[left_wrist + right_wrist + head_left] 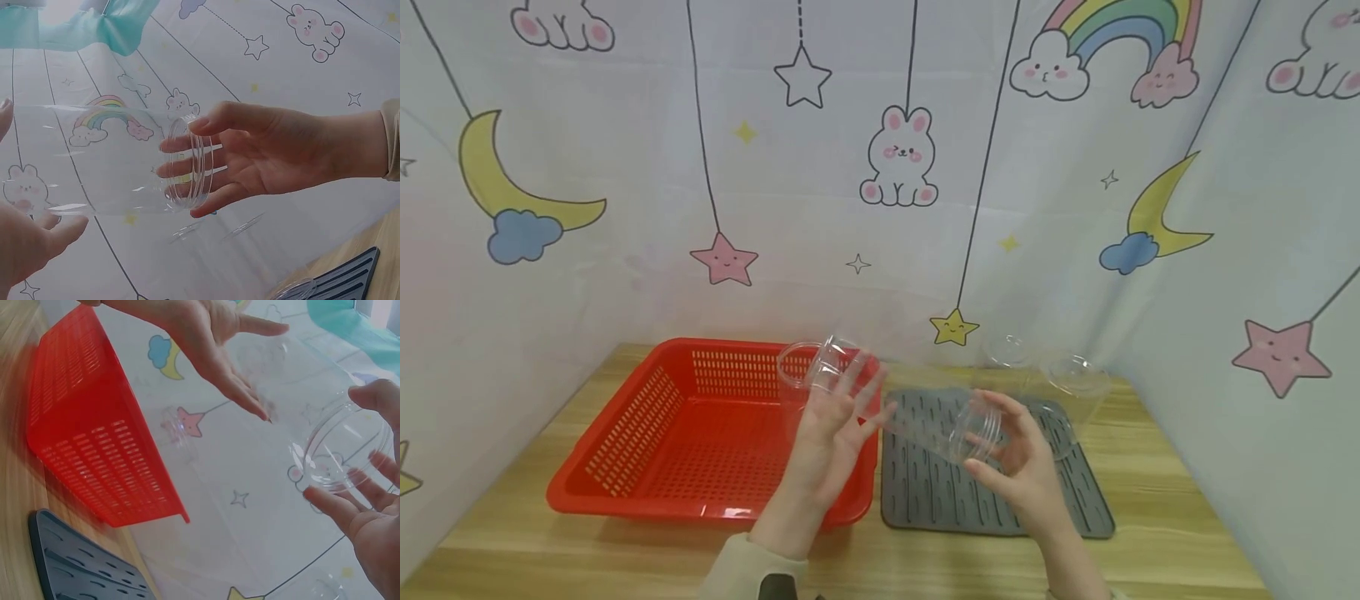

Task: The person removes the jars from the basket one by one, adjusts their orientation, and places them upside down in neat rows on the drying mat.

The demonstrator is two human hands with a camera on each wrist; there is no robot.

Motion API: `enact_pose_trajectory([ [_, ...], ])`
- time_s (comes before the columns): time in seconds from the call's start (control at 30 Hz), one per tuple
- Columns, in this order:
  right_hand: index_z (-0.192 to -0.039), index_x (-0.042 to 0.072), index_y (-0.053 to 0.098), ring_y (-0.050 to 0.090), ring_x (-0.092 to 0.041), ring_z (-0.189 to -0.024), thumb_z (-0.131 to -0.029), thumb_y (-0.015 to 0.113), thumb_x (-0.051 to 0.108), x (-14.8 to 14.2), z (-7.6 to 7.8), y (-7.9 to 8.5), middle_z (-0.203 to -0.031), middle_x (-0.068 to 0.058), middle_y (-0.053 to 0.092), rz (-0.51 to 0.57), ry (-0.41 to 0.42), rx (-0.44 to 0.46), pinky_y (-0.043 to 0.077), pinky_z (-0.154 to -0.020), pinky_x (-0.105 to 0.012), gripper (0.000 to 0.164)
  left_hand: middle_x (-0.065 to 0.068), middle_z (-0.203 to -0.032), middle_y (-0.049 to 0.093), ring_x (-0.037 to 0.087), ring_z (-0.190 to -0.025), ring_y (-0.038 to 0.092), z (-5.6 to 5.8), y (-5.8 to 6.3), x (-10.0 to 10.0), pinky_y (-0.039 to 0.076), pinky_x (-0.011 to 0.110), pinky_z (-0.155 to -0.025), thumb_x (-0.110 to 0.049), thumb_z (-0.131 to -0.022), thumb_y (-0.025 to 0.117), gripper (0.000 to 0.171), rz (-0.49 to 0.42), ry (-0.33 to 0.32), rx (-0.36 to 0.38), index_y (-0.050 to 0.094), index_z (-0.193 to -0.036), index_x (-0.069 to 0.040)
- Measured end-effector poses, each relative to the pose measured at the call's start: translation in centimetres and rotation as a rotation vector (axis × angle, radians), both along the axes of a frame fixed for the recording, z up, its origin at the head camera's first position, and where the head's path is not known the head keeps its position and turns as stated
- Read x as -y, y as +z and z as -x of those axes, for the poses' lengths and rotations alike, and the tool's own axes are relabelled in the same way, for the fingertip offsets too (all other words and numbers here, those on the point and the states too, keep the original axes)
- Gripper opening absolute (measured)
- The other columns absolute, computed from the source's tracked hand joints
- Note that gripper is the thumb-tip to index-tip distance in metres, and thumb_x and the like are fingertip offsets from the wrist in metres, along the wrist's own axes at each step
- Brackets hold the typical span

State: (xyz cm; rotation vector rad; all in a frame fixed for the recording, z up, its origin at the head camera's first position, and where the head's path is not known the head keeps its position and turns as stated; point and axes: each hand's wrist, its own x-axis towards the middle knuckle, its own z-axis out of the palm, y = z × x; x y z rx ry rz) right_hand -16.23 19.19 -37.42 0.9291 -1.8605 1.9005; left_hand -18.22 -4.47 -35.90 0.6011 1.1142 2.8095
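A clear jar with a ridged, threaded neck point(977, 429) is held sideways above the grey drying mat point(917, 492). My right hand point(1026, 467) grips it around the neck, thumb on one side and fingers on the other, as the left wrist view also shows. At the jar's other end is my left hand point(831, 446), its fingers straight and spread; in the right wrist view this hand point(212, 350) lies along the jar's far end. Whether it bears any of the jar's weight I cannot tell. The jar's see-through body point(112, 162) shows the wall behind it.
A red slotted basket point(715, 508) stands on the left of the wooden table point(647, 562), with clear jars point(793, 392) at its right rear corner. More clear jars point(1078, 387) stand at the mat's right rear. A patterned cloth point(820, 192) hangs behind.
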Motion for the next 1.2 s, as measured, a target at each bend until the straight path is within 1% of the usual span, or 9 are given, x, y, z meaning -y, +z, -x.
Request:
enact_pose_trajectory([
  [0.1, -0.139, -0.008, 0.038, 0.05, -0.008, -0.128, -0.078, 0.062, -0.022, 0.0, 0.0, 0.0, -0.142, -0.001, 0.049, -0.038, -0.006, 0.032, 0.053, -0.094, -0.026, 0.067, 0.003, -0.153, 0.035, 0.029, -0.14, 0.041, 0.0, -0.1, 0.1, 0.048, 0.044, -0.104, -0.014, -0.098, 0.055, 0.067, 0.009, 0.014, 0.003, 0.019, -0.152, -0.029],
  [0.23, -0.14, -0.006, 0.038, 0.049, -0.002, -0.128, -0.08, 0.066, -0.017, 0.0, -0.1, 0.1, -0.142, 0.004, 0.048, -0.124, -0.058, 0.099, 0.052, -0.095, -0.022, 0.067, 0.005, -0.155, 0.034, 0.033, -0.142, 0.037, 0.0, -0.2, 0.1, 0.049, 0.043, -0.103, -0.01, -0.098, 0.052, 0.064, 0.014, 0.037, 0.023, 0.021, -0.151, -0.029],
  [0.47, -0.141, -0.001, 0.04, 0.045, 0.008, -0.127, -0.08, 0.074, -0.004, -0.5, 0.2, 0.0, -0.146, -0.018, 0.043, -0.277, -0.163, 0.22, 0.046, -0.097, -0.015, 0.07, 0.002, -0.15, 0.043, 0.03, -0.139, 0.044, 0.1, -0.1, -0.1, 0.051, 0.04, -0.101, -0.003, -0.099, 0.047, 0.063, 0.058, 0.085, 0.043, 0.025, -0.153, -0.029],
  [0.67, -0.143, 0.001, 0.038, 0.045, 0.011, -0.125, -0.082, 0.075, 0.001, -1.5, 0.7, -0.1, -0.148, -0.018, 0.042, -0.32, -0.159, 0.277, 0.046, -0.098, -0.016, 0.071, 0.004, -0.151, 0.04, 0.028, -0.137, 0.043, 0.3, -0.2, -0.3, 0.05, 0.04, -0.102, 0.002, -0.097, 0.046, 0.064, 0.094, 0.106, 0.028, 0.029, -0.151, -0.028],
  [0.8, -0.142, 0.0, 0.04, 0.052, 0.004, -0.121, -0.084, 0.071, -0.002, -3.1, 0.8, -0.1, -0.142, -0.002, 0.049, -0.291, -0.167, 0.242, 0.05, -0.094, -0.015, 0.066, 0.004, -0.152, 0.039, 0.026, -0.136, 0.044, 0.5, -0.2, -0.3, 0.046, 0.042, -0.106, 0.008, -0.094, 0.045, 0.068, 0.129, 0.143, 0.023, 0.029, -0.151, -0.026],
  [0.9, -0.135, -0.004, 0.047, 0.059, -0.002, -0.112, -0.084, 0.066, -0.011, -4.8, 0.8, -0.1, -0.129, 0.009, 0.059, -0.194, -0.164, 0.213, 0.053, -0.09, -0.017, 0.054, 0.003, -0.155, 0.036, 0.025, -0.137, 0.044, 0.6, -0.1, -0.4, 0.047, 0.036, -0.105, 0.011, -0.092, 0.049, 0.074, 0.158, 0.183, 0.039, 0.025, -0.152, -0.025],
  [1.0, -0.123, -0.005, 0.056, 0.064, -0.004, -0.104, -0.083, 0.06, -0.019, -6.7, 0.8, -0.1, -0.114, 0.009, 0.067, -0.065, -0.169, 0.189, 0.055, -0.085, -0.018, 0.043, 0.005, -0.157, 0.035, 0.026, -0.14, 0.042, 0.9, 0.0, -0.7, 0.049, 0.031, -0.102, 0.01, -0.09, 0.056, 0.08, 0.196, 0.225, 0.051, 0.021, -0.154, -0.023],
  [1.1, -0.115, 0.003, 0.064, 0.066, -0.004, -0.097, -0.084, 0.057, -0.022, -8.9, 0.8, -0.2, -0.104, 0.007, 0.07, 0.018, -0.225, 0.19, 0.054, -0.082, -0.016, 0.039, 0.007, -0.156, 0.036, 0.026, -0.142, 0.038, 1.3, 0.4, -1.3, 0.045, 0.034, -0.108, 0.007, -0.086, 0.064, 0.085, 0.237, 0.266, 0.053, 0.021, -0.154, -0.021],
  [1.2, -0.112, 0.011, 0.067, 0.066, -0.002, -0.093, -0.087, 0.056, -0.018, -11.4, 0.8, -0.5, -0.1, 0.009, 0.071, 0.044, -0.299, 0.242, 0.053, -0.081, -0.013, 0.04, 0.002, -0.155, 0.038, 0.023, -0.143, 0.036, 1.6, 1.0, -2.2, 0.037, 0.041, -0.114, 0.003, -0.084, 0.07, 0.088, 0.276, 0.31, 0.06, 0.023, -0.154, -0.023],
])
